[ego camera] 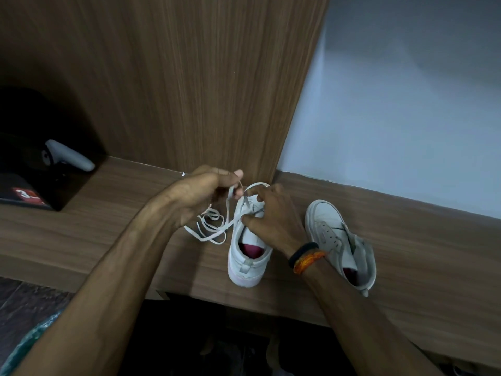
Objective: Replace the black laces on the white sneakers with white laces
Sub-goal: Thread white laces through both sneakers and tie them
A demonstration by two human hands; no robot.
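Both forearms come in from bottom of frame; right wrist has a black band [303, 253] and an orange thread band [309, 262]. Left hand [199, 195] is raised just above the surface [108, 234], thumb and fingers pinching a strand of the white lace [214, 229]. Rest of the lace lies in loose loops on the surface, just left of the near sneaker [249, 248], with one strand running into its eyelets. Right hand [271, 215] sits on top of that sneaker's tongue and eyelet area, fingers curled and gripping it, thumb pressed at the lace row. Near sneaker stands upright, toe pointing away toward the wood panel [189, 85], pink insole visible. Second sneaker [340, 240] stands to the right, apart from the first, eyelets unlaced, tongue flopped open. Far left: a black box [40, 191] with a red label, a grey controller [69, 156] lying on it. Pale wall [406, 104] at right.
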